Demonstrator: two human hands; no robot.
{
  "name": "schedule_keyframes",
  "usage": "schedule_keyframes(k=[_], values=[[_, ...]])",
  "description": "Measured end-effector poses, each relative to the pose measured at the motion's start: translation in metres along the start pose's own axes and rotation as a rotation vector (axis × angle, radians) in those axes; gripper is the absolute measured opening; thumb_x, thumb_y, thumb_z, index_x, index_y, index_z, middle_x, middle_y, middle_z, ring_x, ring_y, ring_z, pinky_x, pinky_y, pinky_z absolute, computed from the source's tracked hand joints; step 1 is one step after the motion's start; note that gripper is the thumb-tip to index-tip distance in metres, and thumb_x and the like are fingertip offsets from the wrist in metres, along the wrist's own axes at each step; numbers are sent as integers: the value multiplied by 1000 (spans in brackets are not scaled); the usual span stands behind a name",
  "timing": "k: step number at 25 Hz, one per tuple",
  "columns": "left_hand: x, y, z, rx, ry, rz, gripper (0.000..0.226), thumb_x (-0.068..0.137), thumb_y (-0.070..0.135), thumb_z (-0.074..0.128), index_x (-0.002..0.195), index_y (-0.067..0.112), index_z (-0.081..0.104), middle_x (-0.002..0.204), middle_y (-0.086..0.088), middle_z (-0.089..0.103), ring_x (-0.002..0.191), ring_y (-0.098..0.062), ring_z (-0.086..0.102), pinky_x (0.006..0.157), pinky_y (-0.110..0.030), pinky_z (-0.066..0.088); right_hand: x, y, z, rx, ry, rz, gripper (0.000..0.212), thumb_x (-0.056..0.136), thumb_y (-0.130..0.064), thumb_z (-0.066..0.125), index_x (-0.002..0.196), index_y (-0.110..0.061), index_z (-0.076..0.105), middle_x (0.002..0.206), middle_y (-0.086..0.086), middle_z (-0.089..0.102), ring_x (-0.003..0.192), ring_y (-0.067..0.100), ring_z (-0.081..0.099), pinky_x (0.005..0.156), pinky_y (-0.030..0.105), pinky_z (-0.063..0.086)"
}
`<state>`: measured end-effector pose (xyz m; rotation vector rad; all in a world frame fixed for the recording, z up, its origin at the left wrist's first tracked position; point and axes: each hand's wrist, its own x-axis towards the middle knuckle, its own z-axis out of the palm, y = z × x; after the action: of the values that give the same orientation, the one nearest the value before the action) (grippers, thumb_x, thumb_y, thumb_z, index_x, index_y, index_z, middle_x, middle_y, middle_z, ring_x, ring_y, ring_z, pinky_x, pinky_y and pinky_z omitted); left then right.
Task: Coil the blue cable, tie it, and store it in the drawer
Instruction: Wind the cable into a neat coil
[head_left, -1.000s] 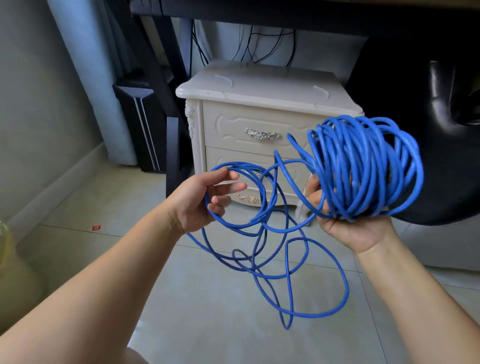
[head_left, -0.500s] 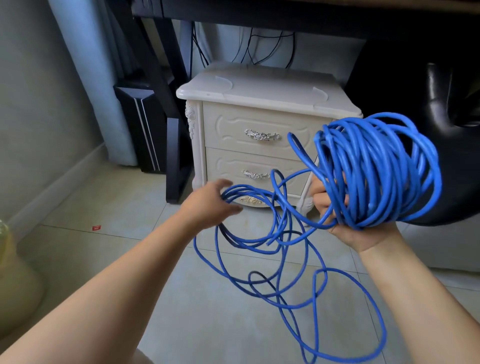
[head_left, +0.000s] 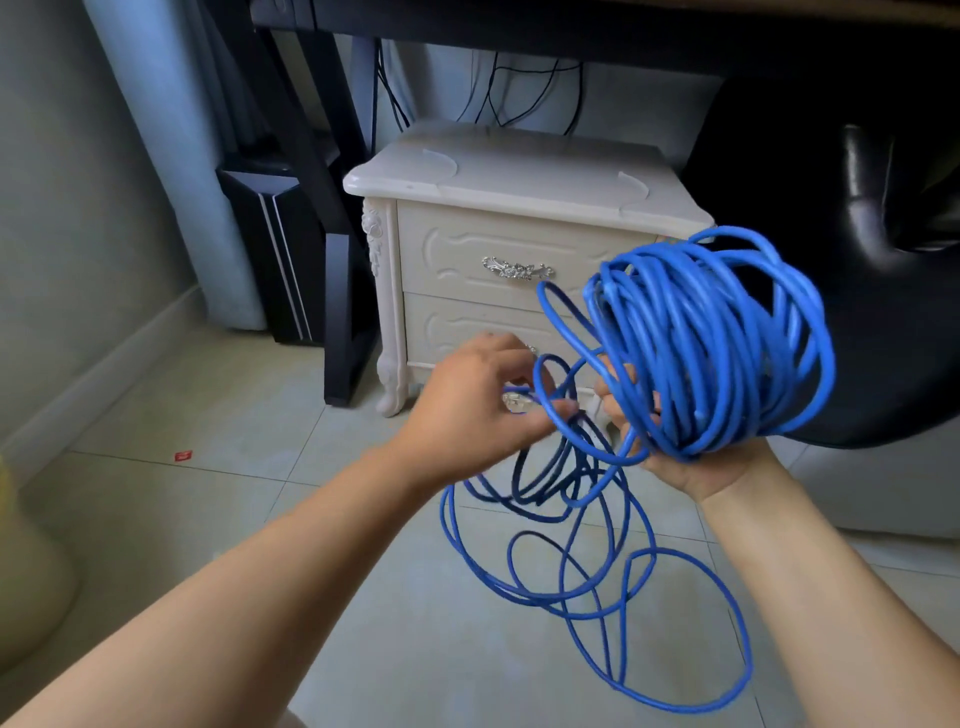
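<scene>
Right hand (head_left: 691, 467) palm-up, grip closed round the bottom of a fat bundle of blue cable (head_left: 711, 338) — coil held up in front of the cream nightstand (head_left: 519, 171). Left hand (head_left: 467, 410) just beside it, grip narrow, fingers pinching a loose strand; a clear plug (head_left: 514, 402) shows by the fingertips, blurred. Rest of the cable hangs from both hands in slack loops over the tiled floor (head_left: 260, 519). Upper drawer (head_left: 457, 244) shut — the lower one partly hidden behind the hands. Black chair (head_left: 857, 312) at the right, small red scrap (head_left: 183, 455) on the floor at the left.
</scene>
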<state>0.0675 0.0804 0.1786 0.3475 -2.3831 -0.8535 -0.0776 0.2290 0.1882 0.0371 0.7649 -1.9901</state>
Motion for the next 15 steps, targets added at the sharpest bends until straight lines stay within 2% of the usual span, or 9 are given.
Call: schedule_keyframes(k=[2, 4, 5, 7, 8, 10, 12, 14, 15], values=[[-1, -3, 9, 3, -75, -48, 29, 75, 12, 64, 102, 21, 62, 100, 4, 62, 97, -14, 57, 83, -34, 49, -5, 0, 12, -118, -43, -20, 25, 77, -27, 53, 61, -10, 65, 62, 4, 64, 49, 21, 65, 45, 35, 57], [-1, -18, 10, 16, -62, -193, 47, 70, -7, 48, 105, 22, 55, 103, 1, 59, 96, -19, 58, 81, -36, 50, -9, -3, 23, -322, -62, -79, 22, 63, -28, 78, 64, -13, 63, 66, 5, 61, 58, 21, 63, 56, 29, 55], [0, -26, 7, 36, -35, -275, 52, 70, -11, 43, 107, 23, 56, 103, 0, 58, 95, -19, 59, 78, -31, 48, -9, -8, 22, -404, -61, -100, 25, 59, -26, 80, 70, -13, 62, 67, 5, 62, 60, 21, 63, 58, 28, 54], [1, -44, 0, 87, -16, -397, 54, 76, -12, 43, 112, 24, 60, 104, -2, 58, 96, -20, 59, 76, -27, 44, -10, -19, 18, -534, -25, -156, 11, 73, -15, 64, 81, -8, 67, 69, 6, 69, 61, 21, 69, 55, 29, 56], [0, -52, -2, 119, -54, -439, 53, 78, -11, 44, 114, 24, 61, 107, -3, 58, 99, -22, 59, 79, -27, 45, -11, -24, 16, -553, -15, -181, 14, 73, -12, 62, 82, -9, 71, 71, 6, 72, 62, 21, 70, 56, 31, 57], [-4, -63, -2, 192, -203, -492, 55, 78, -9, 45, 119, 24, 62, 117, -6, 58, 108, -24, 59, 88, -28, 46, -14, -26, 21, -532, -66, -189, 17, 49, -22, 74, 65, -18, 75, 66, 1, 71, 57, 18, 69, 53, 31, 51], [-7, -66, 1, 233, -293, -508, 57, 77, -8, 45, 121, 23, 63, 122, -7, 56, 114, -23, 57, 94, -30, 46, -11, -21, 24, -497, -115, -194, 35, 21, -30, 84, 50, -23, 67, 57, -1, 62, 51, 19, 60, 50, 28, 39], [-4, -64, 1, 247, -265, -489, 57, 76, -9, 46, 119, 22, 65, 122, -6, 59, 112, -23, 58, 95, -32, 47, 1, -20, 19, -336, -14, -207, 62, 8, -25, 90, 60, -21, 57, 66, 3, 51, 60, 22, 50, 59, 31, 35], [-3, -63, 0, 242, -256, -478, 54, 77, -8, 49, 119, 22, 65, 121, -5, 61, 110, -22, 59, 94, -32, 48, 4, -19, 18, -243, 13, -196, 62, 16, -21, 90, 66, -21, 54, 72, 5, 49, 64, 23, 49, 62, 32, 37]])
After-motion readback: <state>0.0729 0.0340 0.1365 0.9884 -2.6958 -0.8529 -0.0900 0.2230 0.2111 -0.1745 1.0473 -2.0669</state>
